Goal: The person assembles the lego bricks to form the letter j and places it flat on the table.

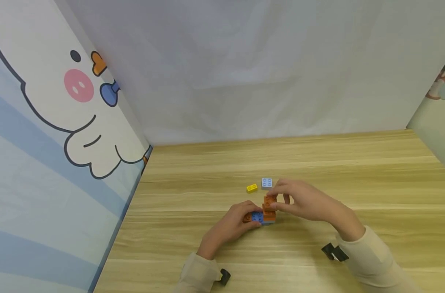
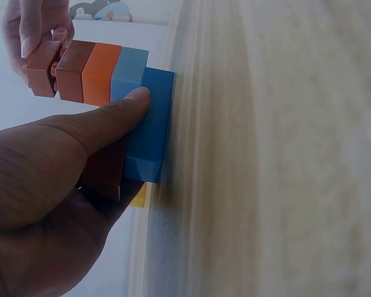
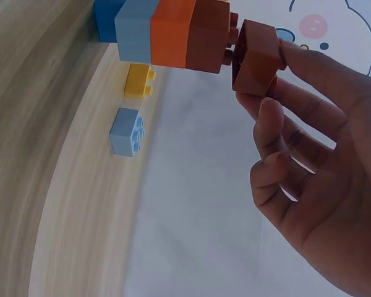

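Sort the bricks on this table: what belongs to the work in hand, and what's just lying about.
In the work:
brown brick, pinched by the right hand at the stack's top
brick stack, gripped by the left hand

Lying about, though possibly spares for later:
yellow brick
light blue brick, beside it

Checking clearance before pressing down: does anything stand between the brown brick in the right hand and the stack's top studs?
Nothing visible does. The right hand holds the brown brick tilted, close to the top studs of the stack; whether they touch is unclear. The yellow brick and loose light blue brick lie aside.
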The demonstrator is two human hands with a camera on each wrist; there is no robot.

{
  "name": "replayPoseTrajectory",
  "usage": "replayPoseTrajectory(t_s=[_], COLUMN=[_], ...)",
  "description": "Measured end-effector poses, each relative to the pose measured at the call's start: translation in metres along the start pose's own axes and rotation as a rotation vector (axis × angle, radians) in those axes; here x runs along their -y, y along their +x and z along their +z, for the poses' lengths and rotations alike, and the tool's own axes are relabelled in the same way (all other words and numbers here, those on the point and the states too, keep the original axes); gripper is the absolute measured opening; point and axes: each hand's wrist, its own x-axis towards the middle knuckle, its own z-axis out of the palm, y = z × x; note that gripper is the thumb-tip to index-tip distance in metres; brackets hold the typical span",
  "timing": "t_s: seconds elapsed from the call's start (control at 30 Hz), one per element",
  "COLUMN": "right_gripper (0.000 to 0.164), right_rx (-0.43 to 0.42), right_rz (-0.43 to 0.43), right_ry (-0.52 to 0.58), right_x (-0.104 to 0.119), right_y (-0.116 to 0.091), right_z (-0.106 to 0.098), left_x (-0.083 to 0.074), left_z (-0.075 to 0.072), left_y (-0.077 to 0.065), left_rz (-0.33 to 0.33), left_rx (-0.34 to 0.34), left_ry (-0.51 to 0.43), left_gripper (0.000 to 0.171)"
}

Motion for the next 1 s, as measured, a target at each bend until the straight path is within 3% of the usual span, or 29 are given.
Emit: replayPoseTrajectory(t_s=[0.27,0.83,1.0], right_gripper=[0.026,0.027,0.028], right_rx=[0.030,0.013,0.009], right_rz=[-0.015,0.011,0.005], right_ry=[0.012,-0.132,-0.130], right_x=[-0.002,0.008,0.008], right_y=[-0.002,0.000,-0.001], right_z=[0.005,0.006,0.007], left_x=[-0.001,-0.001,0.000], left_z=[0.001,0.000,0.000], left_y=[-0.001,0.001,0.000], left_rz=[-0.002,-0.009,-0.007], left_rx=[-0.001,0.007,0.009], left_ry=[-0.016,-0.033,-0.035], left_gripper=[0.034,0.035,0.035])
